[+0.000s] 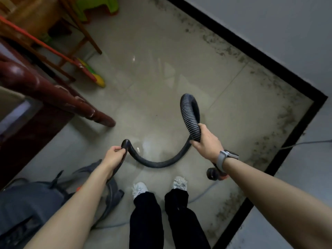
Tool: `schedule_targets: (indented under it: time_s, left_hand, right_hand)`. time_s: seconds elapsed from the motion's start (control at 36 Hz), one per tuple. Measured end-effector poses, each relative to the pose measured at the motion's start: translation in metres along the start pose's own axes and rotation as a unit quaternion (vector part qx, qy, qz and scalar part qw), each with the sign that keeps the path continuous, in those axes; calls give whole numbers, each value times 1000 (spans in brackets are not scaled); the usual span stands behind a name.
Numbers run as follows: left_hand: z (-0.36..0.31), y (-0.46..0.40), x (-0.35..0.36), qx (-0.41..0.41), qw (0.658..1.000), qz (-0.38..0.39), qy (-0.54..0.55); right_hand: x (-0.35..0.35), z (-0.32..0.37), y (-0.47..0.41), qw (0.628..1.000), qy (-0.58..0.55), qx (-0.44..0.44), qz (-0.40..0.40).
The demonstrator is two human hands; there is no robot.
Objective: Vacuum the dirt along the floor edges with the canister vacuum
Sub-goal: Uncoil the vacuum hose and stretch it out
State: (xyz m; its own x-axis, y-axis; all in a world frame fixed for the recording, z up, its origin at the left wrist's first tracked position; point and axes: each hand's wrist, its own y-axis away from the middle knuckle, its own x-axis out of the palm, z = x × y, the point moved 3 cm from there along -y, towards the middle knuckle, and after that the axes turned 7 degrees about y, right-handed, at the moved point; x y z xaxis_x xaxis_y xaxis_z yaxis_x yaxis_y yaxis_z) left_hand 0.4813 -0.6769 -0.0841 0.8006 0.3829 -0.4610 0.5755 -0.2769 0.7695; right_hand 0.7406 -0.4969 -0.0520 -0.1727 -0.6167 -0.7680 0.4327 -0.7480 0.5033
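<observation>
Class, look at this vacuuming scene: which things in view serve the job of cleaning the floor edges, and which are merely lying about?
Belong to the job:
- black hose, held by left hand and right hand
- grey canister vacuum
- dirt along the black skirting

Lying about:
- green plastic stool
- wooden chair
- dark red furniture leg

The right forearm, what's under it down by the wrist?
Under the right forearm, a black nozzle with an orange part pokes out near the watch. The forearm covers the rest, so its link to the hose is hidden.
</observation>
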Motion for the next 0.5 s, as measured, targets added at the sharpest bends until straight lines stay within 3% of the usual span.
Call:
schedule_targets:
  time_s: [0.19,0.36,0.5]
  left_hand:
    - [77,-80,-7,-13,988,13,-152]
    - [147,-143,-6,-12,952,54,-302]
    - [200,-186,-6,-46,941,123,-311]
  right_hand:
    - [86,8,-44,964,-227,130,-43]
    - [148,20,-89,892,-375,234,-97]
    - [179,21,-136,827,-469,298,-83]
